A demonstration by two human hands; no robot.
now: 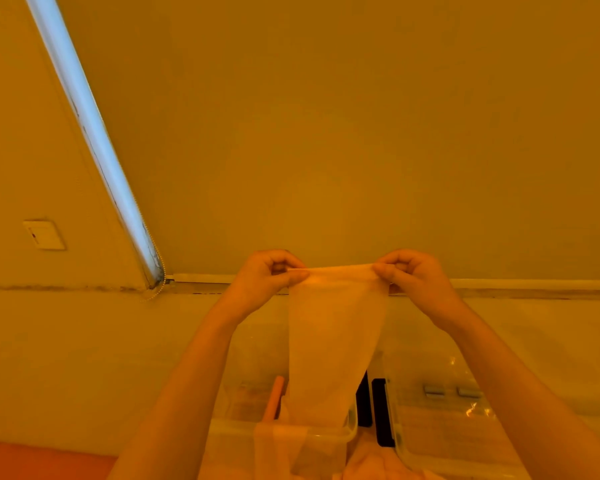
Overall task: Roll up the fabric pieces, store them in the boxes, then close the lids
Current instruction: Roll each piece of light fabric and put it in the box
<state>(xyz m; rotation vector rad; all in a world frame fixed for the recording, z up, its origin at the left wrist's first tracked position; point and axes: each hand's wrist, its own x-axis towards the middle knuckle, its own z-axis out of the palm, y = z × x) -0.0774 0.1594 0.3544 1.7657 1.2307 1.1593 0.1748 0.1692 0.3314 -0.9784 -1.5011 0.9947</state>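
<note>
A sheer pale fabric piece [333, 341] hangs in front of me, stretched at its top edge between both hands. My left hand [267, 275] pinches the top left corner and my right hand [413, 275] pinches the top right corner. The fabric's lower end drops into a clear plastic box [349, 429] below and drapes over its front rim. An orange roll [274, 398] stands inside that box on the left. A second clear box [440, 427] sits to the right with a black latch [381, 410] on its side.
A pale wall fills the upper view, with a bright window strip [90, 133] running diagonally at the left and a wall switch [44, 234] beside it. A ledge [534, 284] runs along behind the hands. More pale fabric [378, 462] lies at the bottom edge.
</note>
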